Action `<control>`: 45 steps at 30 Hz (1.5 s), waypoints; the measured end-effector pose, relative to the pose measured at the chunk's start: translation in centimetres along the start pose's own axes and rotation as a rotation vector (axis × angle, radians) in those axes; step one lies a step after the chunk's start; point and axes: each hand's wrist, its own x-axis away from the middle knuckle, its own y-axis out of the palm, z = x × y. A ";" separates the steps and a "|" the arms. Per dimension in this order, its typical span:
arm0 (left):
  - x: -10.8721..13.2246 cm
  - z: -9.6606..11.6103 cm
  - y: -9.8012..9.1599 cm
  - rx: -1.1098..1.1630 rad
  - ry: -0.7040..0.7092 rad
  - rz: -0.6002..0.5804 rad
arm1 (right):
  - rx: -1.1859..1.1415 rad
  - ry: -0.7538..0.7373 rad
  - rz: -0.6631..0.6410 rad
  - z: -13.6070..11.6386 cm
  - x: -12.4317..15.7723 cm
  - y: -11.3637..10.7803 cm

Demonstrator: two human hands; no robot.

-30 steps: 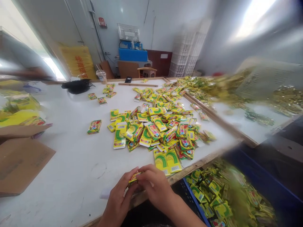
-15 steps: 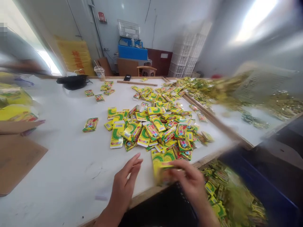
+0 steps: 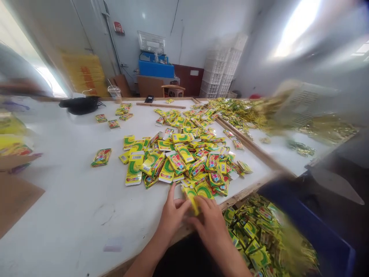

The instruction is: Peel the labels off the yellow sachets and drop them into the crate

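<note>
My right hand (image 3: 211, 219) is closed around a small yellow-green printed box (image 3: 192, 198), held low over the table's front edge. Beside it, my left hand (image 3: 170, 211) has its index finger stretched up, while the thumb and bent fingers meet the box's left side. Fingers and blur hide part of the box. Just beyond my hands spreads a heap of similar boxes (image 3: 175, 163), some lying flat with white end flaps showing. One box (image 3: 101, 157) lies apart on the left.
A white table (image 3: 72, 204) carries cardboard (image 3: 20, 200) at left, a black cap-like object (image 3: 82, 104) and a plastic cup (image 3: 115, 93). Wooden strips (image 3: 245, 142) divide off shiny packets at right. Below the right edge, a blue bin (image 3: 331, 231) holds many boxes. A blurred person is far left.
My left hand has moved right and come up to the box. My right hand has shifted slightly left with the box. The view has turned a little to the right.
</note>
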 end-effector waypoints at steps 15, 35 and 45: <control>6.6 0.3 -10.4 -0.175 0.094 0.154 | -0.938 0.254 -0.322 -5.4 -1.7 5.2; 6.2 4.3 -8.6 0.122 -0.229 -0.036 | -1.082 0.281 -0.484 -4.4 -0.6 3.4; 5.1 3.7 -10.8 0.217 -0.205 -0.181 | -1.018 0.286 -0.480 -6.2 -2.6 4.1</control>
